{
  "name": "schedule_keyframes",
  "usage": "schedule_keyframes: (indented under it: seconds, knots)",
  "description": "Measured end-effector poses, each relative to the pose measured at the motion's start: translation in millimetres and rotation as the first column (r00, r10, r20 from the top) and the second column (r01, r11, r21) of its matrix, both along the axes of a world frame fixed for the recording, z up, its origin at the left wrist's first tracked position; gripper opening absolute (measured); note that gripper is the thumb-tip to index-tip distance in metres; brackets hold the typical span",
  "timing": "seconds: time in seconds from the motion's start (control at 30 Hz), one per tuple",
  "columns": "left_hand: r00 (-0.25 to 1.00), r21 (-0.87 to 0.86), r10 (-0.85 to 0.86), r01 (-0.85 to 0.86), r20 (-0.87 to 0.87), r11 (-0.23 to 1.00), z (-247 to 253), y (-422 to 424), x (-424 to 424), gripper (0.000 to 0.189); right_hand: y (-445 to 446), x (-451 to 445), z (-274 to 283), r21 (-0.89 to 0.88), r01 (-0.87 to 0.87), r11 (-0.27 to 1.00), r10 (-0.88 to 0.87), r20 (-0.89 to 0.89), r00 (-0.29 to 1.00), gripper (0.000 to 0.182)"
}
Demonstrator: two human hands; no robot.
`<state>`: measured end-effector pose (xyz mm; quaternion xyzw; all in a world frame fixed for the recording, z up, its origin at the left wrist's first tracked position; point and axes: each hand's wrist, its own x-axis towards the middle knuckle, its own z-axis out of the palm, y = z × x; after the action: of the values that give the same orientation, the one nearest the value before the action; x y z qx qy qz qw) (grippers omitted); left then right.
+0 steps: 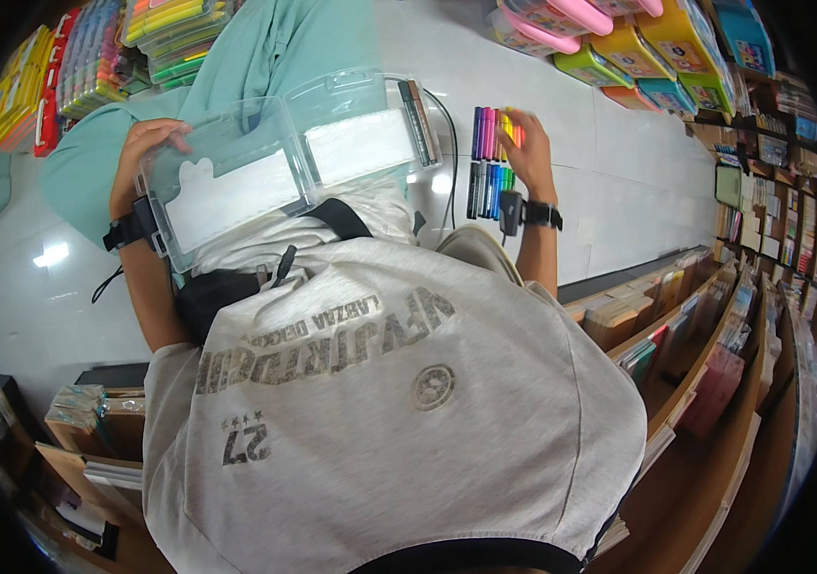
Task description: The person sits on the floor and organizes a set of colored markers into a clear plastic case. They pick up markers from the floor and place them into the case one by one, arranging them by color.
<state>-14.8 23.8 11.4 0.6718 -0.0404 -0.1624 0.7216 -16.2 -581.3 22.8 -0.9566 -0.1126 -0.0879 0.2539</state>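
Observation:
An open clear plastic case [229, 136] lies across my lap with its two halves spread. White inserts [236, 201] sit inside it, the left one with a rounded, ear-like top. My left hand [153, 140] grips the case's far left edge. Two markers, a dark one [417, 123] and a brown one [428, 118], lie side by side at the right end of the case. On the floor to the right are two rows of markers, one warm-coloured [484, 133] and one dark to green [484, 190]. My right hand [529, 147] is at the warm row's yellow-orange end, its grip unclear.
Stacked marker cases [171, 43] and yellow packs [17, 79] stand at the far left. Colourful plastic boxes [638, 50] are piled at the far right. Wooden shelves [695, 359] run along my right side. A black cable [453, 158] crosses the floor between case and markers.

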Motion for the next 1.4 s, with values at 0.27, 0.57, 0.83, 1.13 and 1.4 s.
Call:
schedule_keyframes:
  seconds: [0.27,0.57,0.83,1.13,1.4]
  knots:
    - [1.000,0.008,-0.019,0.019,0.015,1.000,3,2,-2,0.039,165,24,32,0.007,-0.290,0.957,0.290,-0.028,0.957,0.041]
    - [0.998,0.002,-0.067,0.067,0.012,0.998,3,2,1,0.038,154,10,6,0.064,-0.222,0.973,0.207,0.190,0.960,0.045]
    - [0.998,0.017,-0.070,0.070,0.002,0.997,9,-2,2,0.038,158,12,-7,0.096,-0.244,0.965,0.216,0.241,0.946,0.035]
    - [0.998,0.027,-0.064,0.064,0.002,0.998,9,-2,1,0.039,155,4,-3,0.253,-0.176,0.951,0.121,0.221,0.968,0.027]
    - [0.998,0.044,-0.059,0.059,0.006,0.997,8,-2,1,0.037,127,3,34,0.768,-0.042,0.639,0.426,-0.308,0.851,0.036]
